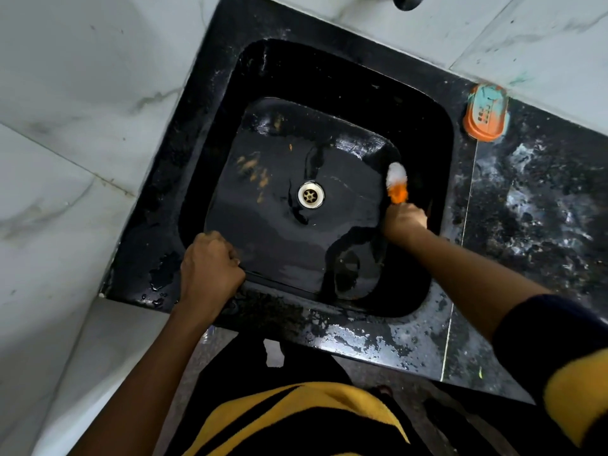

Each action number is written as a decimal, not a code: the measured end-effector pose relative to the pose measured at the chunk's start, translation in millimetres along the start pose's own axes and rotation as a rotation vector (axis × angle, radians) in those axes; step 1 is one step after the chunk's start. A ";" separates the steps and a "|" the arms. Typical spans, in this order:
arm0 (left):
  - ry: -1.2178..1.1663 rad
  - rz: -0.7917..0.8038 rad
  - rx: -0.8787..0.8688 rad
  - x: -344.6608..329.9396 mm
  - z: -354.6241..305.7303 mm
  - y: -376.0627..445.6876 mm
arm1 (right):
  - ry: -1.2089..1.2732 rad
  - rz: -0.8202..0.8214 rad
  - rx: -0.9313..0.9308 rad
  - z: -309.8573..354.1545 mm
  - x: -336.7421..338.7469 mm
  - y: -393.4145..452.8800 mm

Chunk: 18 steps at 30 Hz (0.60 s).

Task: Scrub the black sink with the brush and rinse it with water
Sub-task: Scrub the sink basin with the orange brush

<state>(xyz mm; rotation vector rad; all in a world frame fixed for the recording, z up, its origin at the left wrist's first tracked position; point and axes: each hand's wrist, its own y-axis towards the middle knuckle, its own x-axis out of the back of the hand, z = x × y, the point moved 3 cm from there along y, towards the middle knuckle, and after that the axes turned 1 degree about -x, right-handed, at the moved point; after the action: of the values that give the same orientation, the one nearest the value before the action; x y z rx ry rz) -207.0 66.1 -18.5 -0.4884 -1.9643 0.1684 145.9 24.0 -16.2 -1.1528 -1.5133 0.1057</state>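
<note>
While my left hand (210,266) curls over the near front rim of the black sink (424,126), fingers hooked on the edge, my right hand (405,222) is down inside the basin with its fingers wrapped around the brush (397,183). It's got an orange body and white bristles, a bit blurred, and its head sits against the right side of the basin floor, right where the floor meets the wall. The handle is hidden in my fist, so I can't say much about it.

Sink floor is wet and shiny, with some orange-brown smears (253,172) left of the drain (311,194), which sits about in the middle. The smears are well apart from the brush, on the opposite side of the drain.

On the speckled black countertop (539,205), at the far right corner of the sink, there's an orange soap dish (485,113) with something teal in it. Marble-look tiles (82,93) run along the left. A dark tap spout (407,0) just pokes in at the top edge.
</note>
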 end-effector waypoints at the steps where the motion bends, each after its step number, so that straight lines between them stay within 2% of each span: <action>1: 0.000 0.001 -0.008 0.7 -1.4 -0.5 | -0.022 0.049 0.006 5.6 -11.5 -8.1; 6: -0.020 -0.006 -0.020 4.7 -4.7 -3.0 | -0.099 0.314 0.170 23.1 -40.6 -52.8; 8: -0.020 -0.004 -0.032 6.0 -6.3 -3.7 | -0.189 0.475 0.182 25.8 -42.0 -66.5; 9: -0.027 -0.009 -0.029 7.4 -7.5 -3.9 | -0.221 0.478 0.168 27.2 -36.4 -72.1; 11: -0.046 -0.017 -0.011 11.0 -10.5 -5.2 | -0.227 0.356 0.166 26.4 -26.3 -70.0; 14: -0.041 -0.020 -0.003 12.6 -11.6 -5.9 | -0.102 -0.002 0.025 11.7 -11.2 -54.5; 16: -0.032 -0.018 -0.001 11.3 -10.5 -5.5 | -0.089 -0.050 -0.003 -1.2 -8.8 -47.0; 18: -0.020 -0.013 -0.004 9.9 -9.8 -4.5 | -0.085 -0.002 -0.024 -9.5 -15.5 -42.5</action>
<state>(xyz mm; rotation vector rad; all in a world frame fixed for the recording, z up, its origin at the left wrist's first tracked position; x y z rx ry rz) -203.0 65.1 -4.5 -0.4779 -1.9879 0.1612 126.1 -13.3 2.7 -1.1787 -1.5943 0.1368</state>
